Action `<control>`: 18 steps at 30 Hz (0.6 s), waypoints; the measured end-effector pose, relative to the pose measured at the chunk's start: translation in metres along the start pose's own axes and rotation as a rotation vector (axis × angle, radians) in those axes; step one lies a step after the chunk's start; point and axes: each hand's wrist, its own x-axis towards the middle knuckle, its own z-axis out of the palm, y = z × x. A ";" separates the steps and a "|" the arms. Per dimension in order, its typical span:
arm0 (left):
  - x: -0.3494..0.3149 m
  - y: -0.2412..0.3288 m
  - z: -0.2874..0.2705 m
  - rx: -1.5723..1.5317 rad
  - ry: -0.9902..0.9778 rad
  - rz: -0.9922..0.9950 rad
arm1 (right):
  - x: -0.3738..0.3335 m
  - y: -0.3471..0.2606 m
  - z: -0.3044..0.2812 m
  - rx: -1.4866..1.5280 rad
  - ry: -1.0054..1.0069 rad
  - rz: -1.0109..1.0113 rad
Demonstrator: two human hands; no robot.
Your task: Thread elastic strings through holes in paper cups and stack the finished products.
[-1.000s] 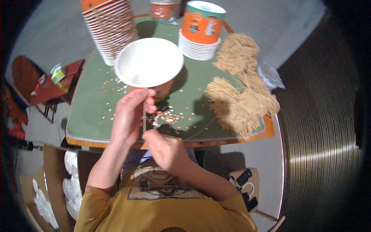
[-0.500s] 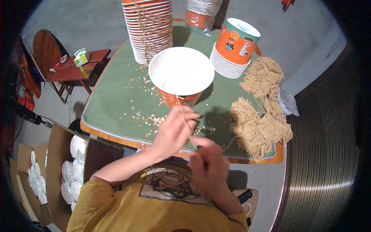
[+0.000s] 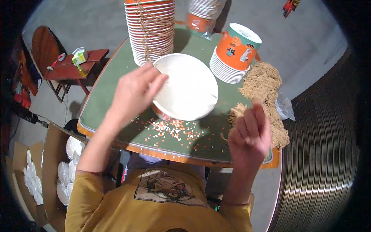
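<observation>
A white-lined paper bucket [image 3: 189, 87] with an orange outside stands at the table's middle, its open mouth tipped toward me. My left hand [image 3: 135, 89] is closed on its left rim, thumb over the edge. My right hand [image 3: 250, 133] is raised in front of the tan cord bundles [image 3: 262, 81], fingers curled and index finger pointing up; what it holds, if anything, is hidden. Small orange and white paper dots [image 3: 170, 129] lie scattered below the bucket.
A tall stack of buckets [image 3: 150, 34] with cord handles stands at the back left. Upside-down buckets [image 3: 235, 52] are stacked at the back right, with plastic-wrapped ones [image 3: 201, 23] behind. Cardboard boxes [image 3: 54, 170] of wrapped white pieces stand lower left.
My left hand has moved from the bucket's near side up to its left rim. My right hand has moved away to the right. The cord seen between my hands no longer shows there.
</observation>
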 end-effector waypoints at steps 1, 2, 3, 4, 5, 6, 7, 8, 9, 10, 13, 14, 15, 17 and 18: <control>0.004 -0.019 -0.006 -0.074 -0.033 0.016 | 0.014 0.004 0.000 0.140 -0.040 0.074; 0.007 -0.036 -0.016 -0.139 -0.062 0.027 | 0.027 0.009 -0.001 0.146 -0.048 0.094; 0.011 -0.048 -0.022 -0.161 -0.121 0.018 | 0.038 0.013 -0.004 0.334 -0.056 0.199; 0.013 -0.059 -0.027 -0.182 -0.154 0.015 | 0.048 0.018 -0.009 0.526 -0.064 0.307; 0.013 -0.067 -0.029 -0.205 -0.190 0.013 | 0.057 0.023 -0.015 0.508 -0.109 0.320; 0.011 -0.071 -0.030 -0.223 -0.166 0.040 | 0.060 0.027 -0.017 0.512 -0.107 0.325; 0.008 -0.068 -0.027 -0.111 0.011 0.086 | 0.063 0.033 -0.018 0.538 -0.073 0.334; 0.005 -0.060 -0.022 -0.003 0.187 0.136 | 0.064 0.036 -0.018 0.563 -0.038 0.336; -0.004 -0.047 -0.025 0.103 0.281 0.125 | 0.064 0.039 -0.017 0.580 -0.005 0.324; -0.017 -0.030 -0.018 0.012 0.298 0.084 | 0.064 0.041 -0.019 0.580 0.004 0.308; -0.059 0.041 -0.001 -0.365 0.111 -0.037 | 0.061 0.053 -0.011 0.557 -0.042 0.340; -0.064 0.062 0.008 -0.520 0.010 -0.146 | 0.058 0.057 -0.007 0.559 -0.042 0.344; -0.067 0.077 0.014 -0.684 -0.137 -0.331 | 0.054 0.059 -0.003 0.487 -0.070 0.313; -0.069 0.081 0.023 -0.741 -0.286 -0.466 | 0.049 0.064 -0.005 0.401 -0.102 0.263; -0.070 0.078 0.027 -0.896 -0.388 -0.535 | 0.047 0.063 -0.005 0.402 -0.102 0.265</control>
